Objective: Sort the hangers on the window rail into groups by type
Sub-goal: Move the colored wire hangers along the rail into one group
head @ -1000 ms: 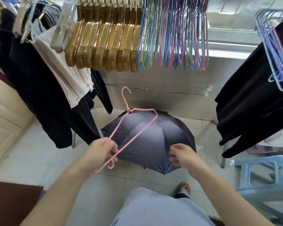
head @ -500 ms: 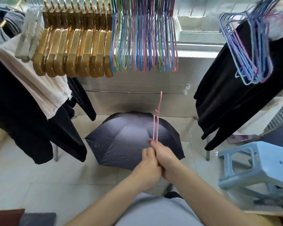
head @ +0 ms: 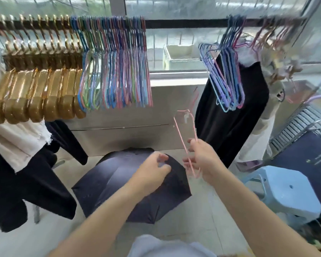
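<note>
Head view: the right hand (head: 205,158) grips a pink wire hanger (head: 188,138) by its lower part, hook uppermost, below the bare middle stretch of the window rail (head: 183,23). The left hand (head: 152,172) is beside it, fingers loosely curled, holding nothing. At the left end of the rail hang gold hangers (head: 35,93), touching a packed group of coloured wire hangers (head: 117,71). Toward the right end hangs a smaller cluster of purple and blue wire hangers (head: 226,78) in front of a black garment (head: 230,127). An open dark umbrella (head: 119,182) lies on the floor under both hands. A light blue stool (head: 285,190) stands at the right.
</note>
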Demonstrator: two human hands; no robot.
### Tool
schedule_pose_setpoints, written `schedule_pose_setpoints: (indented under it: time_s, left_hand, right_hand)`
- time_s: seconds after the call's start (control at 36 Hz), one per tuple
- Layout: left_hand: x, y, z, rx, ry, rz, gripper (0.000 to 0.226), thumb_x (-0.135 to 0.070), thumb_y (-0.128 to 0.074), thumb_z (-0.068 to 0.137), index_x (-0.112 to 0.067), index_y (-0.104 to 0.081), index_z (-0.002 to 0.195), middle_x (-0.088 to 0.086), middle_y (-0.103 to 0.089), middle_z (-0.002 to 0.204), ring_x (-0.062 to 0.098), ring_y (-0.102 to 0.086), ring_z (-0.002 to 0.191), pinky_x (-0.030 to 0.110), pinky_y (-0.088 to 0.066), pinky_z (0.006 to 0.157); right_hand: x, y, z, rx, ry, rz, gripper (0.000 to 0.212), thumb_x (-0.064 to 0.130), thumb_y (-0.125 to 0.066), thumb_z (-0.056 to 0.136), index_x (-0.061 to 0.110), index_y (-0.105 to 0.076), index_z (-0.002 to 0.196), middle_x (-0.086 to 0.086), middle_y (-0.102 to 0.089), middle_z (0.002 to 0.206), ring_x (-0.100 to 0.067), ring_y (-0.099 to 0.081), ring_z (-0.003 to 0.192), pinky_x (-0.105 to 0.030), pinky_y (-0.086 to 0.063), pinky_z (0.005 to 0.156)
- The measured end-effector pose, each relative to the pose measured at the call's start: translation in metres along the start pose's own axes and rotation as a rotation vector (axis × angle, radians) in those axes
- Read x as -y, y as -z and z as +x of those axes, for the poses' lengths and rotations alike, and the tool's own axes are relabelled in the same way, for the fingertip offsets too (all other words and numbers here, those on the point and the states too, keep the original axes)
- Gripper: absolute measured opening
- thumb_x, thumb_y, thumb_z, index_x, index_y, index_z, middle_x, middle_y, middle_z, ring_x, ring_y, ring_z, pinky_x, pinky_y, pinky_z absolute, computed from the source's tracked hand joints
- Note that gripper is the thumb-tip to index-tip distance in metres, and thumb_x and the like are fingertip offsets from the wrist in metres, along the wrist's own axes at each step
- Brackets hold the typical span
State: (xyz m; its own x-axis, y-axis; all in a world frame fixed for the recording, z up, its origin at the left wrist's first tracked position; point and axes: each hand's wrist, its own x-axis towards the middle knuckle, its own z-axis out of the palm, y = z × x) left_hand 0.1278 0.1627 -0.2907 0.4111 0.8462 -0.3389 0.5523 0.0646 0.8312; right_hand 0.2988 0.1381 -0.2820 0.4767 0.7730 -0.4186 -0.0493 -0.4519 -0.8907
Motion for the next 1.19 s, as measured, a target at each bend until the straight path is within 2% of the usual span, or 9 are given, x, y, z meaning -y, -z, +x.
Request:
schedule_pose_setpoints:
  time_s: [0.06,0.17,0.22,0.31,0.42,0.64,0.83,1.06,1.19]
  left_hand:
    - [-0.018,0.003,0.008,0.007,-0.016,-0.071,0.014,-0.015,-0.055,0.099,-0.026,-0.062,0.104,-0.006,-0.068,0.111,0.014,-0.074,0.080,0.034,-0.061,0.072]
    - [-0.075,0.018,0.016,-0.010,-0.123,-0.077,0.015,-0.004,-0.055,0.099,-0.014,-0.065,0.099,0.015,-0.074,0.104,0.022,-0.072,0.071,0.026,-0.055,0.058]
    - [-0.099,0.030,0.019,-0.050,-0.172,-0.063,0.017,-0.003,-0.055,0.099,-0.015,-0.066,0.095,0.014,-0.076,0.099,0.030,-0.071,0.074,0.030,-0.057,0.058]
    - [-0.135,0.044,0.018,-0.154,-0.238,-0.024,0.016,-0.007,-0.055,0.101,-0.015,-0.068,0.096,0.006,-0.078,0.090,0.026,-0.072,0.073,0.044,-0.061,0.075]
    - [-0.165,0.066,0.014,-0.264,-0.249,0.019,0.015,-0.009,-0.055,0.103,-0.015,-0.068,0.100,0.002,-0.077,0.090,0.019,-0.073,0.070,0.035,-0.062,0.075]
    - [-0.195,0.081,0.007,-0.312,-0.260,0.067,0.015,-0.006,-0.054,0.103,-0.009,-0.068,0.103,0.009,-0.076,0.092,0.022,-0.071,0.070,0.041,-0.061,0.072]
    - [-0.191,0.095,0.001,-0.322,-0.244,0.091,0.013,-0.006,-0.056,0.103,-0.011,-0.069,0.102,0.008,-0.076,0.091,0.017,-0.071,0.067,0.031,-0.060,0.067]
    - [-0.194,0.108,0.002,-0.352,-0.241,0.065,0.014,-0.006,-0.055,0.102,-0.012,-0.067,0.102,0.010,-0.075,0.093,0.017,-0.070,0.067,0.027,-0.056,0.060]
    - [-0.194,0.107,0.000,-0.382,-0.266,0.120,0.013,-0.009,-0.055,0.102,-0.016,-0.066,0.103,0.008,-0.072,0.098,0.017,-0.071,0.069,0.028,-0.055,0.064]
  right_hand:
    - [0.019,0.022,0.005,-0.029,0.066,-0.063,0.022,0.030,-0.040,0.104,0.027,-0.059,0.094,-0.010,-0.060,0.091,-0.035,-0.069,0.078,-0.057,-0.061,0.080]
    - [0.067,0.063,0.014,-0.064,0.239,-0.164,0.025,0.035,-0.038,0.107,0.026,-0.060,0.101,-0.009,-0.061,0.094,-0.031,-0.069,0.076,-0.053,-0.061,0.075]
    - [0.090,0.076,0.020,-0.070,0.304,-0.174,0.025,0.035,-0.037,0.108,0.024,-0.059,0.103,-0.009,-0.060,0.091,-0.033,-0.068,0.078,-0.056,-0.060,0.079]
    - [0.122,0.097,0.026,-0.079,0.391,-0.193,0.028,0.035,-0.037,0.108,0.019,-0.060,0.108,-0.009,-0.062,0.091,-0.037,-0.071,0.081,-0.058,-0.060,0.082]
    - [0.153,0.112,0.040,-0.079,0.457,-0.229,0.038,0.036,-0.035,0.109,0.012,-0.060,0.125,-0.011,-0.064,0.088,-0.030,-0.070,0.070,-0.047,-0.060,0.071]
    - [0.201,0.126,0.066,-0.018,0.349,-0.194,0.038,0.025,-0.035,0.110,0.002,-0.052,0.135,-0.019,-0.056,0.091,-0.043,-0.070,0.083,-0.055,-0.060,0.084]
    - [0.198,0.123,0.091,-0.006,0.213,-0.291,0.041,0.021,-0.037,0.107,0.002,-0.045,0.142,-0.027,-0.056,0.107,-0.039,-0.071,0.077,-0.037,-0.059,0.051]
    - [0.192,0.125,0.095,-0.109,0.166,-0.294,0.036,0.012,-0.034,0.100,0.002,-0.048,0.131,-0.023,-0.057,0.104,-0.038,-0.073,0.075,-0.037,-0.057,0.053]
    - [0.188,0.126,0.097,-0.218,0.154,-0.303,0.026,0.009,-0.036,0.097,0.000,-0.052,0.115,-0.027,-0.064,0.093,-0.039,-0.073,0.069,-0.053,-0.064,0.067]
